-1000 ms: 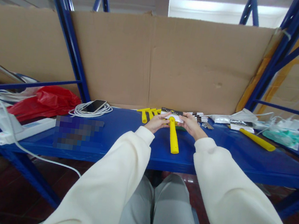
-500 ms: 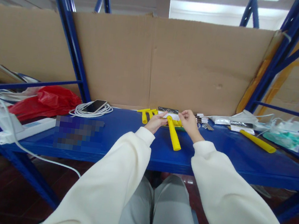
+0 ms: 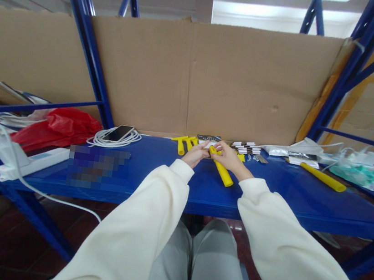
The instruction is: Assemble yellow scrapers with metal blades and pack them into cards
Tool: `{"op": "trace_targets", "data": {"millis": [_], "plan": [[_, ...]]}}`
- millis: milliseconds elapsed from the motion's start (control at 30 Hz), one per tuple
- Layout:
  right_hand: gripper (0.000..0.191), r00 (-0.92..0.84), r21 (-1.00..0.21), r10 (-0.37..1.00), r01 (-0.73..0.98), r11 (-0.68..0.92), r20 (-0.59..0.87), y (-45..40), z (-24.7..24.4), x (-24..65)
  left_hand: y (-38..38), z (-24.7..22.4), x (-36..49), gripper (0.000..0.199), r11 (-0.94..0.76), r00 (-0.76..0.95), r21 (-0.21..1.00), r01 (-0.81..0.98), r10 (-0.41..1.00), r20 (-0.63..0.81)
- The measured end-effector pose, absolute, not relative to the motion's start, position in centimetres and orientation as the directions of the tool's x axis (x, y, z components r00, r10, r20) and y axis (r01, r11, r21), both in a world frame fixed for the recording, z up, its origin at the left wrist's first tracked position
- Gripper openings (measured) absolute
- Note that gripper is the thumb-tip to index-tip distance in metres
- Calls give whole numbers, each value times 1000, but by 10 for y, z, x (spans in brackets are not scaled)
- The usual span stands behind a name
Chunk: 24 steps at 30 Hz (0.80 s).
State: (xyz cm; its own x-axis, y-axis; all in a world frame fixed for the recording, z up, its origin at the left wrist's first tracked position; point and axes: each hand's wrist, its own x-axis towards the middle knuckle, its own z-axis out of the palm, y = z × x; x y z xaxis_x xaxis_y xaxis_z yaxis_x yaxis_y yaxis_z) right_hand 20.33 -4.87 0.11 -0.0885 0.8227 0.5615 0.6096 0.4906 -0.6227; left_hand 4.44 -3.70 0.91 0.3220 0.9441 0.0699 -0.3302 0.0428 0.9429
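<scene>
A yellow handle [image 3: 223, 174] slants over the blue table, its wide end toward me. My left hand [image 3: 197, 154] is closed around the handle's narrow upper end. My right hand [image 3: 229, 157] is pinched at that same end, its fingers close to the left ones. Behind my hands lies a black and white printed card [image 3: 208, 139]. More yellow handles [image 3: 181, 145] rest just left of my left hand. Several small black and white packs [image 3: 245, 147] lie to the right, beyond my right hand. What sits between my fingertips is too small to make out.
On the blue table [image 3: 154, 177], a phone [image 3: 119, 133] lies on a coiled white cable [image 3: 135, 138], beside a red plastic bag [image 3: 68, 124]. At right are another yellow handle [image 3: 323, 177] and a green bag [image 3: 355, 173]. Cardboard [image 3: 249, 84] stands behind.
My right hand has moved left and down onto the upper end of the yellow handle. The handle's wide end has swung slightly right, and the packs behind show more.
</scene>
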Motion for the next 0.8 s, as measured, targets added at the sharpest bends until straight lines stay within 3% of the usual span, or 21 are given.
{"op": "trace_targets", "data": {"millis": [300, 433, 633, 800], "plan": [[30, -192, -524, 816, 682, 510, 545, -54, 11, 199, -46, 16, 45, 88, 20, 291, 957, -289, 954, 68], [35, -226, -383, 806, 788, 481, 548, -54, 15, 199, -47, 15, 43, 87, -16, 331, 967, -254, 938, 103], [36, -201, -186, 826, 921, 343, 527, -52, 33, 242, -41, 12, 42, 93, -47, 351, 968, -247, 927, 135], [40, -66, -47, 869, 994, 102, 490, -56, 61, 327, -37, 9, 39, 88, -59, 350, 971, -233, 926, 141]]}}
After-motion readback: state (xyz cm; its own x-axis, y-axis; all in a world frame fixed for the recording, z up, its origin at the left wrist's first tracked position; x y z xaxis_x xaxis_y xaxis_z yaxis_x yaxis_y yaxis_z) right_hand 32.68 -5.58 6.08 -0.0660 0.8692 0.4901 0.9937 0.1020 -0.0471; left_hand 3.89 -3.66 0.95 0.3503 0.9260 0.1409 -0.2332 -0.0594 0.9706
